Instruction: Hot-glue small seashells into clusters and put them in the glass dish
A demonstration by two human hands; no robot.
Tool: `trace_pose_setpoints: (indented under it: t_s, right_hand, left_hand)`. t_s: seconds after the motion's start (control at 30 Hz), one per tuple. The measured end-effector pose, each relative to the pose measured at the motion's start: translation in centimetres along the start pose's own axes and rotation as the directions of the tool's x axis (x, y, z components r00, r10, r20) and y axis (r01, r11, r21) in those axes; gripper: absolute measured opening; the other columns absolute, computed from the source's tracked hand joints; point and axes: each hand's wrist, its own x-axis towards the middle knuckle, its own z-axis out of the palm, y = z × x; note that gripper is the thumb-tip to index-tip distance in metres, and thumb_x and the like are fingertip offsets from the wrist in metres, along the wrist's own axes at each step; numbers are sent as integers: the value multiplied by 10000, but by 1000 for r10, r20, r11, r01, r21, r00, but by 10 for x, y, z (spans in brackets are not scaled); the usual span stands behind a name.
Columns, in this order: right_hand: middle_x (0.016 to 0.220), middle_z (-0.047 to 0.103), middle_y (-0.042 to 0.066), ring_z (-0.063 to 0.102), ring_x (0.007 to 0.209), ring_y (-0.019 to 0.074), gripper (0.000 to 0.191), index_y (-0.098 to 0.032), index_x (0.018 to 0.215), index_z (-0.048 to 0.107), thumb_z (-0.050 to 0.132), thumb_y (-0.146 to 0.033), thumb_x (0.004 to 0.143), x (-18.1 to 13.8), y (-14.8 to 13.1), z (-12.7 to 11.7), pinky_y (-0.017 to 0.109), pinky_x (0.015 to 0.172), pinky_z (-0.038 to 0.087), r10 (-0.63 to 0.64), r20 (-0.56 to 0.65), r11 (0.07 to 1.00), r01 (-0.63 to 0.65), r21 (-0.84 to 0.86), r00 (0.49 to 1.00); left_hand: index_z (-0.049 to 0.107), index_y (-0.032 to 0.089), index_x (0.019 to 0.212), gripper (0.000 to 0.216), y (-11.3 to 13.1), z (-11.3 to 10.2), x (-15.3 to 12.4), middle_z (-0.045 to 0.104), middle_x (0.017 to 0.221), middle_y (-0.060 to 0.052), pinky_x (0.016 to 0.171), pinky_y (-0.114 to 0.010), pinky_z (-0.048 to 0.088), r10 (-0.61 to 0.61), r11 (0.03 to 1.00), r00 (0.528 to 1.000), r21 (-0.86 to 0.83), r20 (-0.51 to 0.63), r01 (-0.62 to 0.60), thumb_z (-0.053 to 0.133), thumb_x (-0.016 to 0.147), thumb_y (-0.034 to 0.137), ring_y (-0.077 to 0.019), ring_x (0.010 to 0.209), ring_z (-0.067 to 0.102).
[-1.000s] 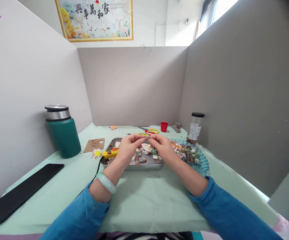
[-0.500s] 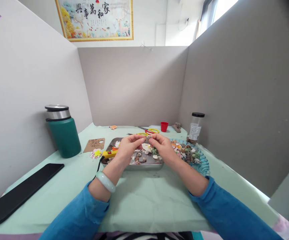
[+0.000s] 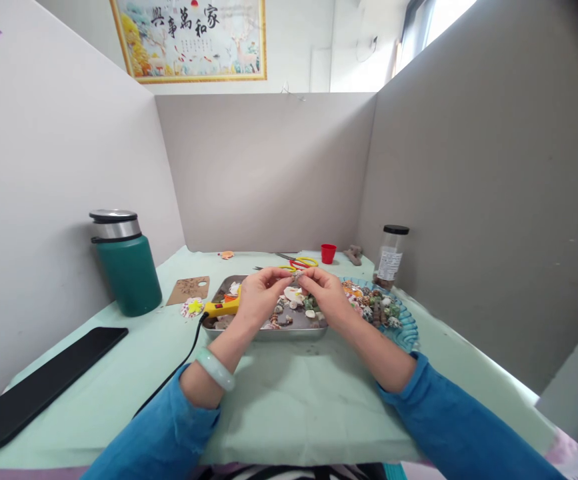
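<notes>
Small shell-like piece [image 3: 297, 275]: held up over the far part of the metal tray [image 3: 289, 335], between 2 hands; too small to tell the exact kind.
Left hand [image 3: 259, 295]: pinches the left side of the piece, fingers closed on it; wears a pale green bangle [image 3: 215, 370] at the wrist.
Right hand [image 3: 325, 293]: pinches the right side of the same piece, fingers likewise closed, tips near those of the left.
Metal tray: rests on the table [image 3: 313, 400], below both hands; holds loose shells [image 3: 310, 314] and small pale and orange bits, partly hidden by the left hand.
Yellow tool [image 3: 221, 309]: lies at the left rim of the tray, right end hidden behind the left hand; trails a black cord [image 3: 195, 345] toward the near left.
Blue plate [image 3: 409, 337]: sits just right of the tray, heaped with mixed shells [image 3: 379, 303]; cannot tell whether touching the tray.
Scissors [image 3: 297, 263]: lie beyond the tray, yellow and red handles showing.
Red cup [image 3: 328, 254]: stands upright, right of the scissors.
Clear jar [image 3: 389, 260]: stands upright at far right, black lid on.
Brown card [image 3: 189, 289]: lies left of the tray, a round disc [image 3: 193, 307] with a yellow star shape on its near side.
Green bottle [image 3: 129, 275]: stands upright at left.
Black slab [image 3: 43, 387]: lies at near left.
</notes>
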Motion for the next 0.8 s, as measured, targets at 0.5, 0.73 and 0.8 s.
trace_pose_setpoints:
  t_s: [0.5, 0.73, 0.8]
  right_hand:
    - [571, 487, -37, 416, 550, 103, 191, -183, 696, 566, 603, -370, 714, 1, 4, 1, 238, 547, 331, 1, -6, 1000, -2, -14, 1000]
    - [559, 485, -37, 423, 540, 104, 244, -187, 664, 561, 630, -420, 686, 0, 1, 1, 243, 547, 345, 6, -2, 1000, -6, -17, 1000]
    - [564, 486, -34, 424, 545, 106, 245, -188, 670, 562, 633, -423, 687, 0, 1, 1, 243, 547, 347, 11, -7, 1000, -11, -8, 1000]
  left_hand:
    - [676, 228, 829, 121, -3, 0, -5, 686, 815, -31, 687, -259, 411, 292, 916, 957, 286, 4, -280, 579, 781, 282, -158, 680, 566]
    - [683, 235, 802, 119, -1, 0, -7, 684, 840, -37, 718, -267, 413, 312, 915, 950, 264, 17, -306, 572, 780, 274, -168, 737, 577]
    - [679, 231, 813, 116, 2, 0, -7, 679, 832, -36, 708, -265, 414, 308, 916, 951, 265, 21, -302, 574, 776, 263, -161, 715, 575]
